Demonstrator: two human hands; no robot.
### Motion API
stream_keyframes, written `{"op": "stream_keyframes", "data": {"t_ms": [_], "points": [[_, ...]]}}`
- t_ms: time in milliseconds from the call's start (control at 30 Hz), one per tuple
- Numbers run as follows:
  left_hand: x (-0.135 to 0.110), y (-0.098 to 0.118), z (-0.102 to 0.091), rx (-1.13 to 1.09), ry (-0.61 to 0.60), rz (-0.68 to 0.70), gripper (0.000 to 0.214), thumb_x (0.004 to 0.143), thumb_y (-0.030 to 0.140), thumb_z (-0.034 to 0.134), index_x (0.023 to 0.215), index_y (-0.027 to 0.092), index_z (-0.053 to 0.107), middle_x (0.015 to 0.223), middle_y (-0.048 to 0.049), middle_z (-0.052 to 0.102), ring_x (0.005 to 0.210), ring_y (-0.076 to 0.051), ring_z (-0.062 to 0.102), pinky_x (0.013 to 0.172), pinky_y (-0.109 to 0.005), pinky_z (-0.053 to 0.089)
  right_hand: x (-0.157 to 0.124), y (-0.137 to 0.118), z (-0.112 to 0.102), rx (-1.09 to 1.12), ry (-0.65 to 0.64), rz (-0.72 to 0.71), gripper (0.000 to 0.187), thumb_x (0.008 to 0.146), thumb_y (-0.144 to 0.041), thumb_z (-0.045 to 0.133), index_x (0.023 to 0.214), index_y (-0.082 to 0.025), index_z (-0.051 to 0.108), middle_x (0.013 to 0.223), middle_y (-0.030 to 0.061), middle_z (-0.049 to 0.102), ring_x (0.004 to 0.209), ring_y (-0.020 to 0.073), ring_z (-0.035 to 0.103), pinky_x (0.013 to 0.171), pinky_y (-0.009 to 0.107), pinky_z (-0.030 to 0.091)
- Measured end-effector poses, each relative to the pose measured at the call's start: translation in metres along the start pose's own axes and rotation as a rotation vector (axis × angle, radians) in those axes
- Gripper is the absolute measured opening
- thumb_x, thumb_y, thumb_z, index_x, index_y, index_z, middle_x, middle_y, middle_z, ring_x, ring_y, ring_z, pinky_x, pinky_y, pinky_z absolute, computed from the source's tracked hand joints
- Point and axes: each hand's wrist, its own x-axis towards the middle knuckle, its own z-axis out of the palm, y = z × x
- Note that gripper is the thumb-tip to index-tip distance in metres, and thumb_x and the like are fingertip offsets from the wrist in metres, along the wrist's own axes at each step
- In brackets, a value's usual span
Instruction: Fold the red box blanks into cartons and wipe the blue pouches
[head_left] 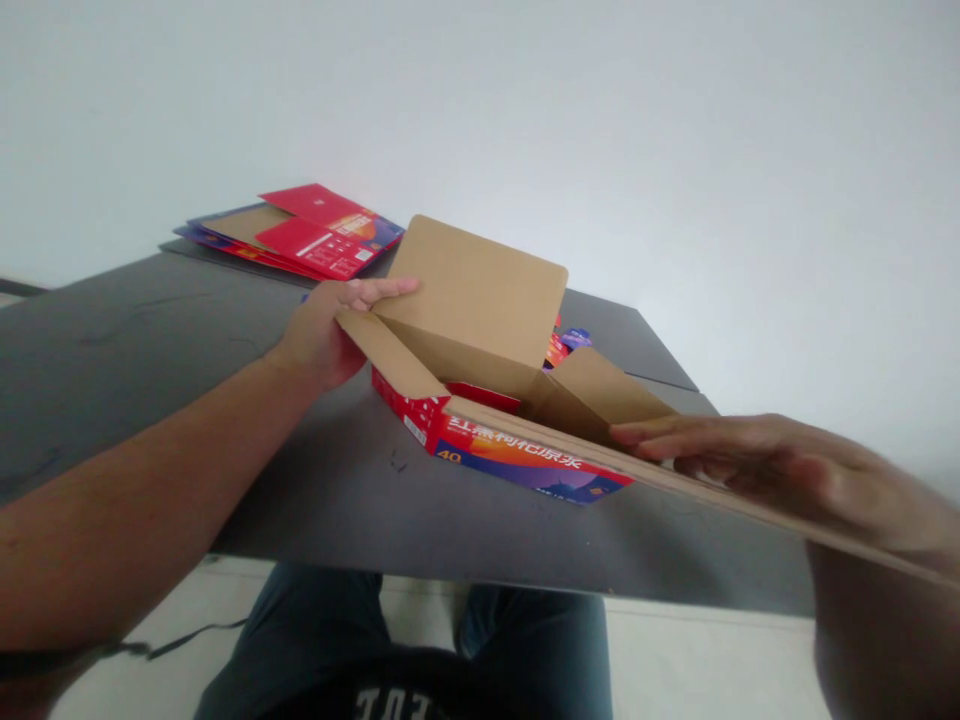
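A printed cardboard box (517, 455), red, orange and purple outside and brown inside, stands half-folded on a dark grey table (225, 400). My left hand (330, 325) grips the box's left side flap, thumb along its upper edge, next to the raised brown back panel (480, 290). My right hand (780, 465) lies with fingers stretched out flat on the long brown front flap that reaches toward me on the right. It is slightly blurred.
A stack of flat unfolded box blanks (300, 232) in the same red and purple print lies at the table's far left. A white wall rises behind the table. My legs in dark trousers (420, 640) show under the near table edge.
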Motion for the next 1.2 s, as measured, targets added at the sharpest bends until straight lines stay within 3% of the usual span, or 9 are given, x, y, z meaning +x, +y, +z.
{"op": "stream_keyframes", "data": {"t_ms": [67, 133, 367, 567, 767, 900, 1033, 1100, 1200], "points": [[0.001, -0.001, -0.002, 0.001, -0.009, 0.01, 0.059, 0.075, 0.046, 0.072, 0.117, 0.007, 0.085, 0.118, -0.0205, 0.085, 0.121, -0.043, 0.075, 0.127, -0.066, 0.045, 0.005, -0.015, 0.005, 0.001, -0.095, 0.034, 0.04, 0.108, -0.065, 0.062, 0.135, -0.046, 0.084, 0.138, 0.0039, 0.083, 0.121, 0.0287, 0.084, 0.094, 0.038, 0.071], [0.001, -0.002, -0.003, 0.005, -0.023, 0.015, 0.063, 0.077, 0.051, 0.074, 0.12, 0.006, 0.085, 0.121, -0.0214, 0.085, 0.123, -0.043, 0.074, 0.127, -0.064, 0.044, 0.012, -0.027, 0.011, -0.093, -0.113, 0.006, 0.038, 0.106, -0.054, 0.07, 0.138, -0.039, 0.084, 0.135, 0.0055, 0.084, 0.111, 0.0298, 0.086, 0.086, 0.039, 0.074], [0.0, 0.002, 0.0, 0.014, -0.014, 0.0, 0.07, 0.076, 0.062, 0.079, 0.119, 0.007, 0.084, 0.125, -0.0231, 0.083, 0.13, -0.047, 0.071, 0.124, -0.063, 0.046, 0.033, -0.05, 0.043, -0.422, -0.145, -0.099, 0.036, 0.111, -0.038, 0.057, 0.135, -0.028, 0.082, 0.132, 0.0078, 0.085, 0.11, 0.0308, 0.085, 0.09, 0.046, 0.072], [0.001, 0.003, 0.002, 0.02, -0.023, -0.027, 0.08, 0.075, 0.067, 0.082, 0.127, 0.007, 0.082, 0.134, -0.0235, 0.081, 0.135, -0.048, 0.069, 0.126, -0.064, 0.045, 0.039, -0.053, 0.066, -0.28, -0.119, -0.048, 0.044, 0.114, -0.038, 0.052, 0.152, -0.022, 0.068, 0.143, 0.0101, 0.081, 0.12, 0.0269, 0.083, 0.099, 0.044, 0.07], [0.001, -0.006, 0.004, -0.012, -0.08, 0.068, 0.077, 0.08, 0.071, 0.085, 0.128, 0.011, 0.077, 0.143, -0.0234, 0.075, 0.133, -0.042, 0.068, 0.115, -0.054, 0.053, 0.046, -0.051, 0.074, -0.242, -0.12, -0.012, 0.043, 0.114, -0.039, 0.05, 0.149, -0.022, 0.068, 0.141, 0.0094, 0.082, 0.117, 0.026, 0.083, 0.097, 0.042, 0.068], [0.004, -0.016, 0.003, 0.038, 0.073, 0.254, 0.067, 0.083, 0.069, 0.087, 0.127, 0.021, 0.069, 0.132, -0.014, 0.073, 0.117, -0.032, 0.07, 0.105, -0.046, 0.055, 0.051, -0.055, 0.073, -0.235, -0.176, 0.057, 0.039, 0.115, -0.04, 0.048, 0.143, -0.026, 0.071, 0.136, 0.0064, 0.083, 0.113, 0.026, 0.083, 0.092, 0.04, 0.066], [-0.007, -0.01, -0.007, 0.529, 0.244, 0.653, 0.047, 0.105, 0.065, 0.067, 0.127, 0.024, 0.071, 0.136, -0.0101, 0.068, 0.13, -0.03, 0.063, 0.121, -0.045, 0.046, 0.052, -0.056, 0.074, -0.233, -0.198, 0.107, 0.039, 0.116, -0.041, 0.047, 0.141, -0.027, 0.072, 0.134, 0.0047, 0.084, 0.112, 0.0248, 0.083, 0.091, 0.039, 0.063], [-0.019, 0.002, -0.01, 0.832, 0.146, 0.853, 0.045, 0.112, 0.058, 0.053, 0.131, 0.022, 0.074, 0.139, -0.01, 0.069, 0.137, -0.031, 0.061, 0.128, -0.049, 0.042, 0.052, -0.056, 0.074, -0.236, -0.2, 0.117, 0.04, 0.117, -0.043, 0.045, 0.141, -0.026, 0.073, 0.134, 0.0055, 0.084, 0.112, 0.0249, 0.082, 0.091, 0.039, 0.062], [-0.037, 0.021, -0.004, 1.129, -0.214, 1.032, 0.043, 0.112, 0.043, 0.044, 0.138, 0.021, 0.071, 0.136, -0.0061, 0.075, 0.128, -0.027, 0.067, 0.125, -0.055, 0.049, 0.051, -0.057, 0.073, -0.242, -0.214, 0.135, 0.043, 0.118, -0.045, 0.043, 0.143, -0.026, 0.072, 0.136, 0.0063, 0.083, 0.114, 0.0246, 0.082, 0.092, 0.038, 0.061]]}}
